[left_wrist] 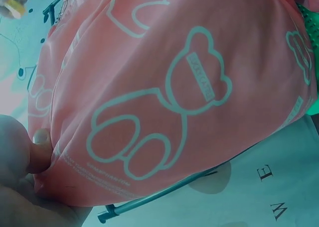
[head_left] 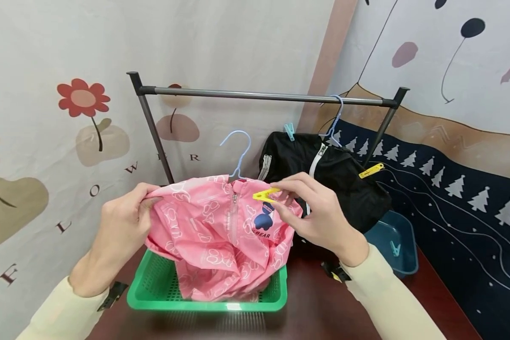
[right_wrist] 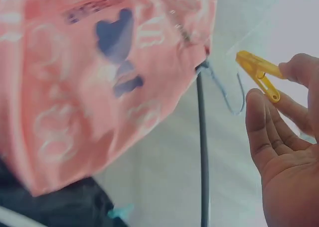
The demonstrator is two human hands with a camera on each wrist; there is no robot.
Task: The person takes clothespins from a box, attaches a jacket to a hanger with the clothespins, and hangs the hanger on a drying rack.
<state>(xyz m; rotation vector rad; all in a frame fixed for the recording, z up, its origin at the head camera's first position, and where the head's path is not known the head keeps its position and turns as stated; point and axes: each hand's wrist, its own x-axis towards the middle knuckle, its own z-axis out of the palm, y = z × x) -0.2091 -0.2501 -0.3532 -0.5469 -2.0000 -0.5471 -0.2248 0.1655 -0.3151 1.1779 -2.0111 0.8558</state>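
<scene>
A pink jacket (head_left: pixel 208 236) with white bear outlines and a front zip hangs bunched over a green basket (head_left: pixel 138 288). Out of its collar rises the hook of a light blue hanger (head_left: pixel 240 156), apart from the rail. My left hand (head_left: pixel 125 217) pinches the jacket's shoulder at the left; in the left wrist view the thumb (left_wrist: pixel 40 150) presses the cloth. A yellow clothespin (right_wrist: pixel 259 72) is pinched between thumb and fingers of my right hand (head_left: pixel 312 208), in front of the jacket's other shoulder. In the right wrist view the clothespin stands apart from the cloth.
A dark metal rack's rail (head_left: pixel 246 96) spans the back. On it a black jacket (head_left: pixel 293 153) hangs from a blue hanger, with a blue clothespin (head_left: pixel 289 131) and a yellow one (head_left: pixel 371 170) at its shoulders. A blue bin (head_left: pixel 410 250) with a clothespin stands at right.
</scene>
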